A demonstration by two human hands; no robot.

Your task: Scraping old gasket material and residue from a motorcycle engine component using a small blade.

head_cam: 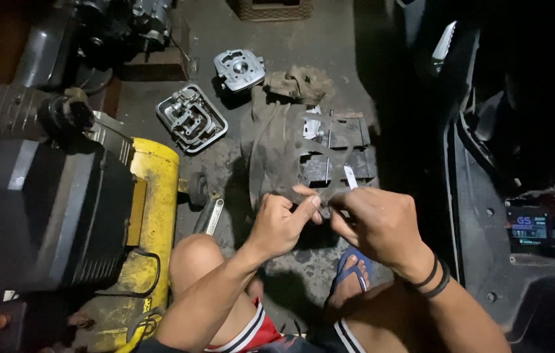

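Gasket (303, 153) | pinched by left hand (280, 225) | right hand (379, 225) holds blade (350, 177), probably

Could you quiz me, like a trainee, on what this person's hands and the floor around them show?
1. True or false: both hands hold one thin gasket.
2. Which hand also holds a small blade: A left, B right?
3. What colour is the tank beside the person's left knee?

Key: 1 true, the left hand pinches it too; 2 B; 3 yellow.
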